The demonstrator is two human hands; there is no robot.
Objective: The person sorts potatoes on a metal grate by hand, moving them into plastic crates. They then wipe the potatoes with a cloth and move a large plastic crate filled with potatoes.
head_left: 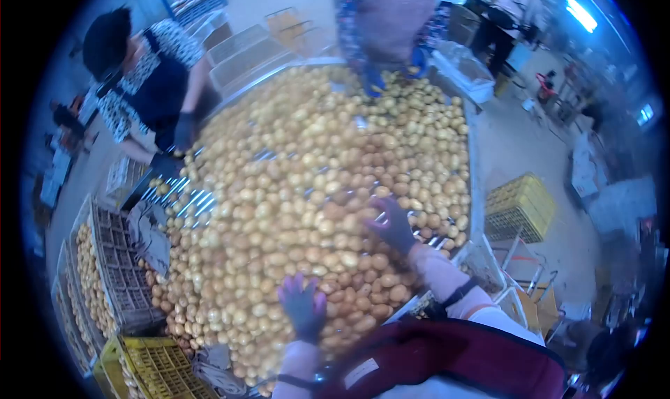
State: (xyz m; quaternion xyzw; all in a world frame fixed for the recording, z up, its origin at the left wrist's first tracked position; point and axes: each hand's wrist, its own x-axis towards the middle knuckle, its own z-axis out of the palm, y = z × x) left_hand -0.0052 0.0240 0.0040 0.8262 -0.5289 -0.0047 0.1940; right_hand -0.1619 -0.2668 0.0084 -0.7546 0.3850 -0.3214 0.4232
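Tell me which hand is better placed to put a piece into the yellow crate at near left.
Likely the left hand: it is over the round produce, nearer that yellow crate. The right hand is farther out and farther right.

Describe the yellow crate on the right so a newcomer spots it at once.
Start at the large table heaped with round produce. Just past its right edge, on the floor, sits a slatted yellow crate. Its colour sets it apart from the pale bin below it; the other yellow crate is at lower left.
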